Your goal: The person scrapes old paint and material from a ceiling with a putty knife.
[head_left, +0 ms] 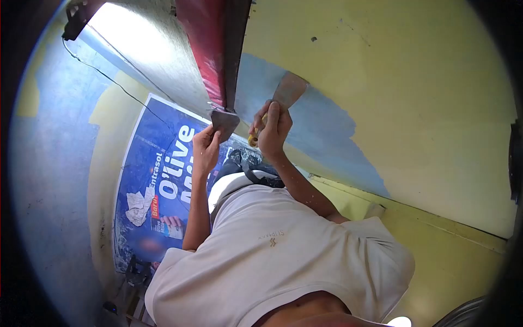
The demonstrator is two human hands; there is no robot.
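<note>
In my right hand [275, 131] is a putty knife [290, 91], its yellow handle end sticking out below the fist. The wide, stained blade points up and overlaps the blue patch on the yellow wall [321, 122]. My left hand [205, 148] pinches a flat, dark grey plate with rounded corners [225, 123] between thumb and fingers. This plate sits just under the lower end of a red panel with a dark edge [210, 49]. The two hands are a short way apart in front of my body.
A blue printed banner [147, 147] lies below at left, with a crumpled white piece [139, 206] on it. A thin dark cable [103, 73] hangs from a bracket at upper left. A ledge [436, 218] runs along the yellow wall, with a small block-like item [375, 210] on it.
</note>
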